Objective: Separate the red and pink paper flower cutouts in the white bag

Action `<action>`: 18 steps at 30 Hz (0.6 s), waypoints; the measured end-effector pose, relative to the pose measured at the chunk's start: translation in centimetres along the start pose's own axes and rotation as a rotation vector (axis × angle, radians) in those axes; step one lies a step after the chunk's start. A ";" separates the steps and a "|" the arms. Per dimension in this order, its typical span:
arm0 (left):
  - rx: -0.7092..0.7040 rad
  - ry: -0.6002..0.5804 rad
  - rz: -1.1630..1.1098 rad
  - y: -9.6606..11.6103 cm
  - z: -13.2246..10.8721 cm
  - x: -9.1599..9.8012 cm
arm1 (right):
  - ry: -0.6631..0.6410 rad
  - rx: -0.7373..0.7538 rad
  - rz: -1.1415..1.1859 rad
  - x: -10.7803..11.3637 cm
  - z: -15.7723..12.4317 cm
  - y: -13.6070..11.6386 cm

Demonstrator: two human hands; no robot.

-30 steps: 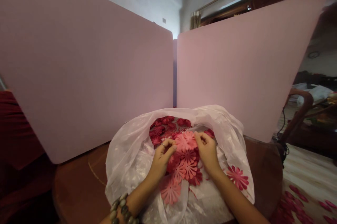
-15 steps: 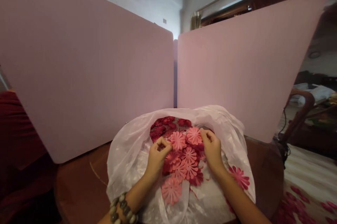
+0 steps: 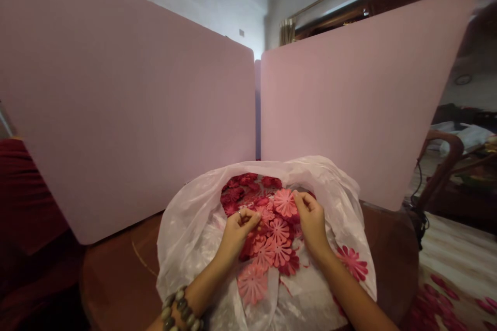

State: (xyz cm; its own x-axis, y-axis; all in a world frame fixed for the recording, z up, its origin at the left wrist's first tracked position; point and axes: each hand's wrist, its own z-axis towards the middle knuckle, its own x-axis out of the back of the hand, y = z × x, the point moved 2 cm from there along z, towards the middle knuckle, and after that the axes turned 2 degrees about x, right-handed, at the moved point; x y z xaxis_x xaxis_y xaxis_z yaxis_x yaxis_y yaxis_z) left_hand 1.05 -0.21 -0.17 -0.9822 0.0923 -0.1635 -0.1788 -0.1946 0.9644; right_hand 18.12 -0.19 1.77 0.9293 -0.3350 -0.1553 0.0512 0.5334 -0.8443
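Observation:
A white plastic bag (image 3: 186,238) lies spread open, with several pink and coral flower cutouts (image 3: 278,230) piled in its mouth. My right hand (image 3: 313,219) pinches the edge of a coral flower cutout (image 3: 285,202) between thumb and fingers. My left hand (image 3: 236,232) is closed, thumb against fingers, just above the left side of the pile; whatever its fingertips hold, if anything, is hidden. Darker red flower cutouts (image 3: 233,192) sit deeper in the bag. A pale coral cutout (image 3: 252,282) lies nearest me, and a magenta one (image 3: 352,262) rests beside my right forearm.
The bag stands on a brown table (image 3: 120,269). Two tall pink panels, one at left (image 3: 155,113) and one at right (image 3: 341,113), rise behind it. A wooden chair (image 3: 442,160) is on the right, above a floor with a petal-patterned rug (image 3: 438,289).
My left hand has moved slightly down and right, and the coral cutout that was at its fingertips no longer shows there. My right hand stays on its cutout.

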 end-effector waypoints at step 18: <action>0.024 -0.079 -0.085 0.0 -0.2 -0.7 | -0.573 0.234 0.081 -1.6 -1.0 -0.8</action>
State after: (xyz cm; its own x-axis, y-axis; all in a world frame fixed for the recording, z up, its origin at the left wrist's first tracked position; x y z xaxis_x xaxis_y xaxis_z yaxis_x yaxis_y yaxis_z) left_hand 1.72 -0.42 -0.10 -0.9558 0.1845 -0.2288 -0.2589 -0.1594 0.9527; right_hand 16.20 -0.89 2.17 0.9787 0.1496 0.1405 -0.0096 0.7172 -0.6968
